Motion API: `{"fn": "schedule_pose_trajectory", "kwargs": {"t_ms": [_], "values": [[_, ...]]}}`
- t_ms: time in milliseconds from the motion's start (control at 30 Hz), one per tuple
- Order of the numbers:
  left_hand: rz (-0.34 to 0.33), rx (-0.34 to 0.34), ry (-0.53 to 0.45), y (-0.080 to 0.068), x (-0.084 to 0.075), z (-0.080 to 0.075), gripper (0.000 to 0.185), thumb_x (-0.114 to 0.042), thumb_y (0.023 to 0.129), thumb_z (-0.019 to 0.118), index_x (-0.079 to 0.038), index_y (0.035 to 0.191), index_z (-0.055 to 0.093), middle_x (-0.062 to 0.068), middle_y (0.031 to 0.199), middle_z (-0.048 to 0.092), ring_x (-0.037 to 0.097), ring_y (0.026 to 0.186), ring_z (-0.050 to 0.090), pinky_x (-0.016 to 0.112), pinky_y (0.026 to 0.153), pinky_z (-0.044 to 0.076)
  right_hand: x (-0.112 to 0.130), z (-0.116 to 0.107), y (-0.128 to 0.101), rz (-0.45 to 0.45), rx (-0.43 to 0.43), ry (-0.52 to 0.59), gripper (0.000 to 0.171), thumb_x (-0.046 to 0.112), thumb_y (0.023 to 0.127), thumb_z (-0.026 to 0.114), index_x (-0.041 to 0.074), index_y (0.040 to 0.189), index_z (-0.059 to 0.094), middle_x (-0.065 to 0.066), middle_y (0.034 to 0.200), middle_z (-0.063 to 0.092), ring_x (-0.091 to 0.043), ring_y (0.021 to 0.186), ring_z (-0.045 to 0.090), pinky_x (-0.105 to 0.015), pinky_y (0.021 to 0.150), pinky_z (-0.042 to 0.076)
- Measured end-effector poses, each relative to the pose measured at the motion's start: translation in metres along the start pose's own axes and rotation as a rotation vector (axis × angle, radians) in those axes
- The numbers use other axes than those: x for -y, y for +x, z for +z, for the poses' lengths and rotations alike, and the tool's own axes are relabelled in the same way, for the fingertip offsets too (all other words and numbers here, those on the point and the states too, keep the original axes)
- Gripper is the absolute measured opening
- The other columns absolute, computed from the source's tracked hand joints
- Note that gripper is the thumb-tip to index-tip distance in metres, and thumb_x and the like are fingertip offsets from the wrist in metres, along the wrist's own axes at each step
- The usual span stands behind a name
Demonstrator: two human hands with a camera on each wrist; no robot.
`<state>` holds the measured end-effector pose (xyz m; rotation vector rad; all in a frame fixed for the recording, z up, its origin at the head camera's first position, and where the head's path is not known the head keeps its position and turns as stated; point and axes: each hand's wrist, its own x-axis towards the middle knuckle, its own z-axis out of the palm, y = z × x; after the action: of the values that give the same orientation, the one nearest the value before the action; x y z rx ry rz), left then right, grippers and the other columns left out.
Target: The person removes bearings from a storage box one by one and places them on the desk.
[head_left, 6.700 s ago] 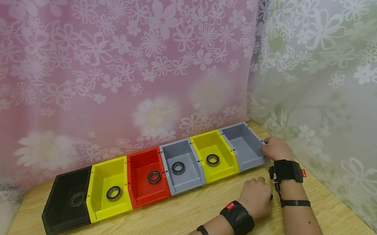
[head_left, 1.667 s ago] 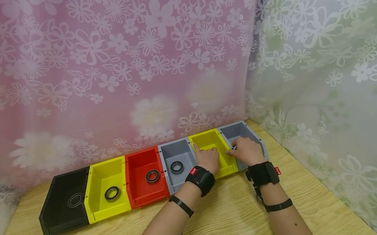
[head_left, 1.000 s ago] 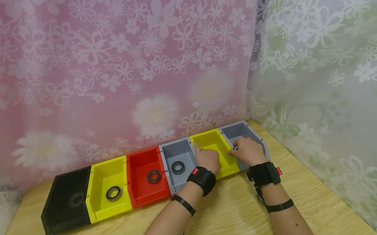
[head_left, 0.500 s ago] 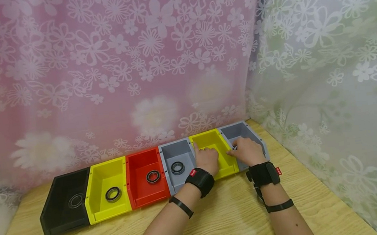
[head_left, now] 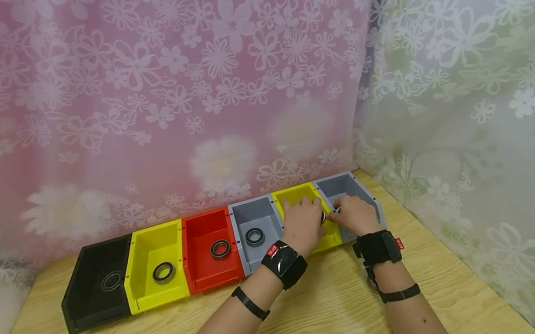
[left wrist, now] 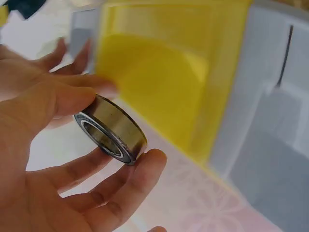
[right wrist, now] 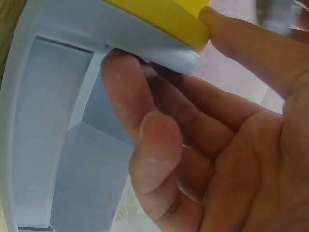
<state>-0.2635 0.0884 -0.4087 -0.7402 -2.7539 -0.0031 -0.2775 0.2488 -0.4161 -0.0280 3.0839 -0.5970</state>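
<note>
My left hand [head_left: 302, 224] is over the right-hand yellow bin [head_left: 296, 191]. In the left wrist view its thumb and fingertips pinch a ball bearing [left wrist: 118, 123], a steel ring with a dark-edged face, held tilted. Only a sliver of that bearing shows in the head view, beside the fingers. At the last grey bin [head_left: 337, 183], my right hand [head_left: 357, 216] grips the side wall shared with the yellow bin. The right wrist view has its thumb on the yellow edge and its fingers curled inside the grey bin.
Leftward in the joined row are a grey bin [head_left: 252, 209], a red bin [head_left: 204, 225], another yellow bin [head_left: 153, 239] and a black bin [head_left: 93, 261], each with one bearing lying inside. The wooden table [head_left: 310, 306] runs in front; flowered curtains [head_left: 166, 118] hang behind and at right.
My right hand has gone from the row's right end to the inner wall of the last grey bin. My left hand, pointing into the yellow bin half a second ago, now pinches the bearing.
</note>
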Motion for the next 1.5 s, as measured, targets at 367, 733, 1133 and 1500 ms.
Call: {"fn": "schedule_pose_trajectory", "kwargs": {"t_ms": [367,733,1133,1500], "values": [[0.066,-0.059,-0.084,-0.031,0.003,-0.026,0.042,-0.042,0.087,0.081,-0.014,0.114,0.064,0.003,0.098,0.062,0.019,0.081,0.065,0.046,0.087,0.048,-0.003,-0.001,0.001,0.003,-0.008,-0.006,0.034,0.031,0.096,0.073,0.004,0.117,0.075,-0.022,0.112,0.073,-0.035,0.084,0.070,-0.054,0.075,0.056],[0.121,-0.008,-0.051,-0.053,-0.001,-0.024,0.054,-0.049,0.084,0.082,-0.014,0.123,0.067,0.001,0.096,0.064,0.017,0.076,0.064,0.038,0.076,0.047,-0.003,0.001,0.001,0.007,-0.008,-0.003,0.035,0.033,0.096,0.074,0.004,0.117,0.075,-0.020,0.111,0.073,-0.034,0.084,0.069,-0.053,0.075,0.055],[0.182,0.110,-0.083,-0.067,-0.018,0.000,0.047,-0.045,0.082,0.085,-0.016,0.116,0.071,0.002,0.097,0.067,0.017,0.078,0.066,0.041,0.079,0.049,-0.002,-0.001,-0.001,0.005,-0.006,0.001,0.038,0.033,0.095,0.074,0.004,0.119,0.074,-0.018,0.104,0.074,-0.028,0.074,0.065,-0.046,0.066,0.053],[0.239,0.182,-0.115,-0.080,-0.032,0.017,0.049,-0.046,0.079,0.087,-0.017,0.115,0.072,0.000,0.100,0.069,0.013,0.079,0.064,0.042,0.083,0.052,-0.003,0.000,0.000,0.011,0.008,-0.005,0.044,0.034,0.096,0.073,0.003,0.127,0.071,-0.020,0.109,0.073,-0.029,0.077,0.067,-0.046,0.068,0.054]]}}
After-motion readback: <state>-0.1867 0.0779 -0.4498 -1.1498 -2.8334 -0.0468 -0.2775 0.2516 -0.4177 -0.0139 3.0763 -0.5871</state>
